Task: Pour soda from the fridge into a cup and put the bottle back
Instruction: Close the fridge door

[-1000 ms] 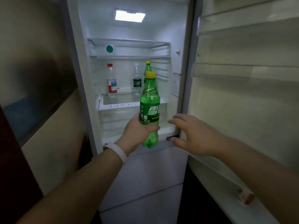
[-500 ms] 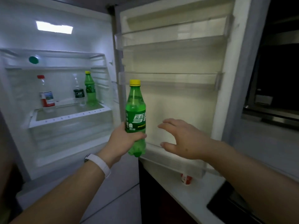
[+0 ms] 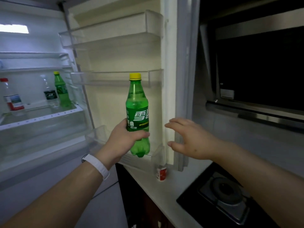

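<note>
A dim kitchen, the white fridge (image 3: 41,129) open at frame left. The left hand (image 3: 122,142) has its fingers (image 3: 144,134) wrapped round the lower body of an upright green plastic soda bottle with a yellow cap (image 3: 137,116), held mid-frame before the door. The right hand (image 3: 191,142) hovers just right of it, fingers spread, holding nothing. A small red-and-white cup (image 3: 161,173) stands on the white surface (image 3: 164,191) below; its contents are hidden. Another green bottle (image 3: 61,91) stands on the shelf.
</note>
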A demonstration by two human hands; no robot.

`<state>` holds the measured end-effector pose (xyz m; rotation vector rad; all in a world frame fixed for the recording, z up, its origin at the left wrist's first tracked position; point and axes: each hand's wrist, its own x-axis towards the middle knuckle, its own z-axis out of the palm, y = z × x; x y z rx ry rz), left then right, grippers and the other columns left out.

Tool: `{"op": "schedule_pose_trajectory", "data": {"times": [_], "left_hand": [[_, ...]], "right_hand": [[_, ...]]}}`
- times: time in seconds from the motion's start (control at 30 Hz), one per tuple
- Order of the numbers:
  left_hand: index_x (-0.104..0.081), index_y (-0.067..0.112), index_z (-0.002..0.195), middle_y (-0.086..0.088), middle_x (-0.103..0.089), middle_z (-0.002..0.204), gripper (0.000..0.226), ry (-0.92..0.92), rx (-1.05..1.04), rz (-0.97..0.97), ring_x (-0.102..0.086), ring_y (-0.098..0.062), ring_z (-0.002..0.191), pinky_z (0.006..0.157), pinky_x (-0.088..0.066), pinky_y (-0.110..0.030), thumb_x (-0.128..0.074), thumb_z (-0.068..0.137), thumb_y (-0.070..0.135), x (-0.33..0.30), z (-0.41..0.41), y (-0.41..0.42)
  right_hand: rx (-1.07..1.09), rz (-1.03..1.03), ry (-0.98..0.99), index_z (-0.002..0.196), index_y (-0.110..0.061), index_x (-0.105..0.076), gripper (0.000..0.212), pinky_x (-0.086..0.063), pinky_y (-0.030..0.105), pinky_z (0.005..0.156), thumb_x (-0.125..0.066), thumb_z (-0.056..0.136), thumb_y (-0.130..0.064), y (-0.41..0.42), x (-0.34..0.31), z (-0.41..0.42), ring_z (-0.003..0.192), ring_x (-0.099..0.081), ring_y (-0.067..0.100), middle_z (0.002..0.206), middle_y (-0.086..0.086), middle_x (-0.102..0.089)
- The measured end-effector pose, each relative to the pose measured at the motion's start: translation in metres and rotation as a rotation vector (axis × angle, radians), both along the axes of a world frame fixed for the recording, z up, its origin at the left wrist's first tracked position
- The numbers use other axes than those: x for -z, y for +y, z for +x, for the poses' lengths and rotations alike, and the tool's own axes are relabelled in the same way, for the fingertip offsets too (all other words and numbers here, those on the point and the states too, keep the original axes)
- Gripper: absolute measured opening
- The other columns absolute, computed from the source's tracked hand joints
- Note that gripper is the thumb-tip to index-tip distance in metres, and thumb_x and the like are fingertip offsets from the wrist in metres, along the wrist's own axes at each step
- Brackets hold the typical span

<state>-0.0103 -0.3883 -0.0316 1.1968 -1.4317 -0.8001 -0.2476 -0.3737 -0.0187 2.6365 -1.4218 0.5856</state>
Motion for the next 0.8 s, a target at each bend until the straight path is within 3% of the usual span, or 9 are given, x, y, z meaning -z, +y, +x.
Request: {"op": "schedule_pose_trajectory", "data": {"times": [0.17,0.33,0.5,0.57,0.8], "left_hand": [[-0.07,0.023,0.1,0.006,-0.077,0.09,0.05,-0.018,-0.024,-0.008,-0.073,-0.015,0.084,0.077,-0.058,-0.032,-0.084,0.052,0.024,-0.004,-0.047,0.006],[-0.07,0.022,0.104,0.004,-0.077,0.094,0.055,-0.04,-0.062,0.003,-0.073,-0.017,0.087,0.079,-0.058,-0.034,-0.085,0.051,0.024,-0.002,-0.084,0.009],[-0.069,0.017,0.107,0.001,-0.076,0.093,0.047,-0.05,-0.087,0.026,-0.073,-0.016,0.084,0.068,-0.054,-0.025,-0.087,0.064,0.009,-0.003,-0.114,0.007],[-0.069,0.017,0.105,0.002,-0.076,0.091,0.049,-0.045,-0.096,0.028,-0.073,-0.014,0.082,0.066,-0.053,-0.024,-0.088,0.06,0.011,-0.002,-0.123,0.005],[-0.07,0.021,0.1,0.007,-0.077,0.089,0.05,-0.047,-0.086,0.033,-0.072,-0.011,0.083,0.073,-0.055,-0.026,-0.088,0.054,0.013,0.003,-0.141,-0.004]], "right_hand": [[0.031,0.046,-0.169,0.143,-0.032,-0.036,0.06,-0.035,0.036,0.108,-0.051,0.089,-0.053,-0.019,0.013,-0.061,0.133,-0.035,0.013,0.143,-0.012,-0.039],[-0.007,0.102,-0.201,0.147,-0.032,-0.028,0.064,-0.033,0.031,0.107,-0.053,0.091,-0.05,-0.04,0.025,-0.095,0.133,-0.032,0.012,0.147,-0.013,-0.03],[-0.041,0.12,-0.233,0.149,-0.031,-0.023,0.069,-0.033,0.037,0.11,-0.052,0.09,-0.052,-0.06,0.033,-0.104,0.135,-0.029,0.014,0.151,-0.011,-0.023],[-0.052,0.122,-0.259,0.149,-0.03,-0.022,0.071,-0.033,0.037,0.11,-0.053,0.089,-0.052,-0.069,0.038,-0.104,0.137,-0.028,0.017,0.153,-0.008,-0.02],[-0.04,0.134,-0.348,0.147,-0.048,0.003,0.085,-0.026,0.044,0.114,-0.056,0.087,-0.053,-0.093,0.045,-0.096,0.146,-0.008,0.021,0.156,-0.019,0.019]]}}
